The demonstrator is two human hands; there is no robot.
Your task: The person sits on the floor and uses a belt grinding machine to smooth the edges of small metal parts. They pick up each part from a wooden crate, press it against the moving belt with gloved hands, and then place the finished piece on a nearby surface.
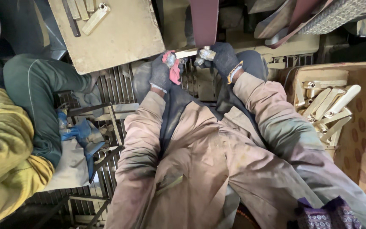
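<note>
Head view, looking down at a seated person in a dusty tan jacket. Both hands wear dark gloves and sit close together at 12 o'clock, just below a dark red sanding belt (204,19) that runs down from the top edge.

Left hand (162,72): closed around a pink rag (174,70) and one end of a pale brass bar (188,53). Right hand (223,57): closed on the bar's other end, where a rounded metal fitting shows beside the fingers. The bar lies roughly level between the two hands, its middle at the lower end of the belt; whether it touches the belt cannot be told.

Box (363,123), at 3 o'clock: brown patterned cardboard, holding a heap of brass parts (327,106) like the one in hand, lying crosswise on one another.

Board (119,34), at 11 o'clock: a flat tan surface with a few more brass pieces (95,18) at its upper edge.

Grate (115,85), between the board and the person's left arm: metal bars, dusty.

Co-worker, at 9 o'clock: a green sleeve (34,93) and a yellow one (5,157), with a blue cloth (81,133) near them, well apart from the person's hands.

At 1 to 2 o'clock, curved machine covers (301,19), one with a perforated face.
</note>
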